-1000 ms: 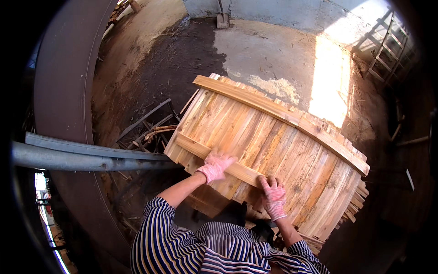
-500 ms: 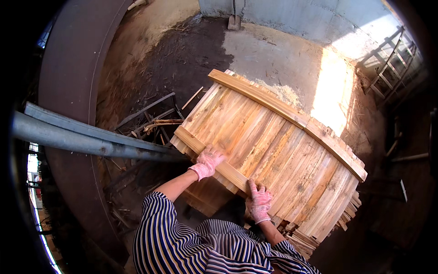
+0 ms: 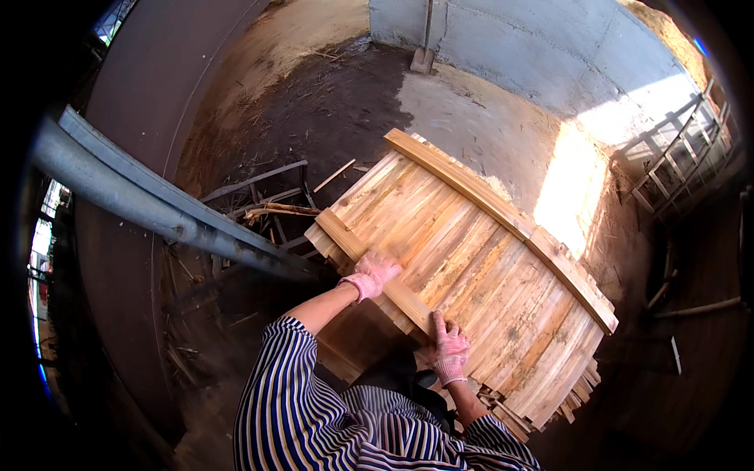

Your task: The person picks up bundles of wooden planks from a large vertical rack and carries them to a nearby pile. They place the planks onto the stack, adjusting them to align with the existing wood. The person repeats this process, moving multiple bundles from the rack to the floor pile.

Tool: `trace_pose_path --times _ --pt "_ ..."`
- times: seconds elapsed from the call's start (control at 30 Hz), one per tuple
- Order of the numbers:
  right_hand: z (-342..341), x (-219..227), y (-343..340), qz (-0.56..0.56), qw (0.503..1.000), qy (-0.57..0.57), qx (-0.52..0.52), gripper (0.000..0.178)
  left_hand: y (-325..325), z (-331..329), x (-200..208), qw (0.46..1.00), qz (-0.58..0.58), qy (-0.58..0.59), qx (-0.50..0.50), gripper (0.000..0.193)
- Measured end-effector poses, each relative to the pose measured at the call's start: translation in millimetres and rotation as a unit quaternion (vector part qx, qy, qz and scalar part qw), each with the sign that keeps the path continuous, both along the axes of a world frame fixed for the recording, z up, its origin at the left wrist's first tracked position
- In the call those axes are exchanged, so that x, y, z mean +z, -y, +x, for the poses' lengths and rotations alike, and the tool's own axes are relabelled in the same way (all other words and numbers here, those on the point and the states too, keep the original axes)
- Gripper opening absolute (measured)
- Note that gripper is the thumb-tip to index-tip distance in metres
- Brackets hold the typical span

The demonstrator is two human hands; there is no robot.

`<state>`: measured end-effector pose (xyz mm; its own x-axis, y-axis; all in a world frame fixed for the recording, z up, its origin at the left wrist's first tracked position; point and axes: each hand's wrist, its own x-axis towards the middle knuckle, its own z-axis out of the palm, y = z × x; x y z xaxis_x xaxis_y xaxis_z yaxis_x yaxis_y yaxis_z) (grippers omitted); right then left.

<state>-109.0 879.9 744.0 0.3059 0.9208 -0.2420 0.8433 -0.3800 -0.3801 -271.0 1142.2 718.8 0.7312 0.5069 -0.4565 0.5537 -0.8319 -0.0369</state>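
A long stack of narrow wooden slats (image 3: 487, 306) lies slantwise in front of me. Across its near edge runs a short, flat wooden strip (image 3: 408, 300). My left hand (image 3: 372, 275), in a pink-and-white knit glove, closes over the middle of this strip; its fingertips are slightly blurred. At the strip's right end is my right hand (image 3: 451, 353), gloved the same way. Its thumb points up against the strip's end and its fingers lie stretched on the slats. Along the far edge of the stack lies a longer wooden strip (image 3: 471, 196).
A grey metal post (image 3: 173, 216) slants in from the left. Behind it are a metal frame (image 3: 259, 180) and some sticks (image 3: 279, 209). A shovel (image 3: 422, 59) leans on the grey wall (image 3: 526, 39). At the right stands a ladder-like frame (image 3: 675, 169).
The view has shifted, so the stack sits a little lower and its left end farther right. Both hands stay at the near strip, the left slightly farther along it.
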Motion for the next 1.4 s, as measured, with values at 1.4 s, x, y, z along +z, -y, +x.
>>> trace_pose_path --times 1.4 --pt "-69.3 -59.5 -140.4 -0.078 0.989 0.125 -0.007 0.087 -75.8 -45.1 8.5 0.939 -0.264 0.209 -0.068 0.051"
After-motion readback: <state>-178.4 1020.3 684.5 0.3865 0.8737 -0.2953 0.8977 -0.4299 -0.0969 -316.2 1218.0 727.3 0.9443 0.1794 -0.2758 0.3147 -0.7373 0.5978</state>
